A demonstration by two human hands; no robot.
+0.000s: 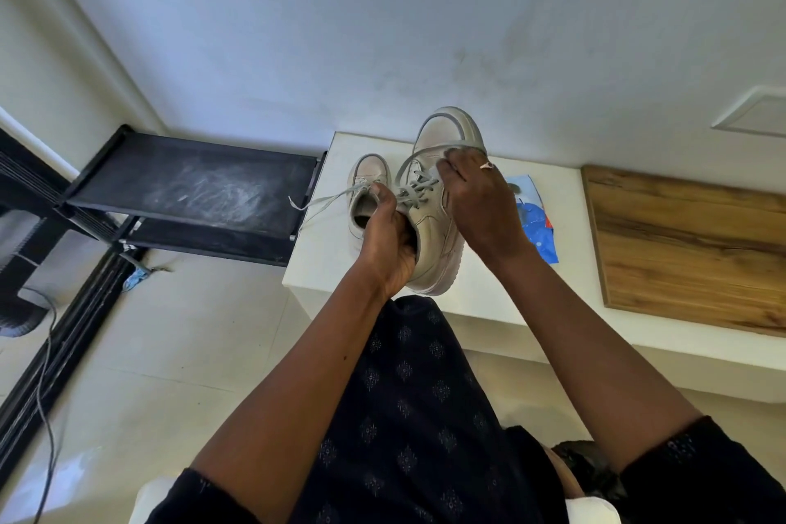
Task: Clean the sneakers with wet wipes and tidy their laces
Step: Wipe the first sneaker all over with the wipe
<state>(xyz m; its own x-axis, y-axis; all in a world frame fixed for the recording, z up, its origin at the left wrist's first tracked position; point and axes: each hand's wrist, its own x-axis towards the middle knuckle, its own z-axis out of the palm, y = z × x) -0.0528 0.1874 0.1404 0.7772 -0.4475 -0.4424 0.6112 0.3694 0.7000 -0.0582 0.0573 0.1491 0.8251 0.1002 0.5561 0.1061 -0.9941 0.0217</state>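
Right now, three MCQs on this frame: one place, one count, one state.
1. Where does the blue packet lie?
A. on the black rack
B. on the white counter
C. on the floor

2. How many sneakers show?
A. one
B. two
C. three

3. The nearer sneaker is:
A. held up by the left grip
B. flat on the floor
C. on the wood panel

Key:
1 B: the packet rests on the counter, behind the right wrist.
2 B: the held sneaker and a second sneaker on the counter.
3 A: the left grip clasps its collar while the right grip pinches its lace.
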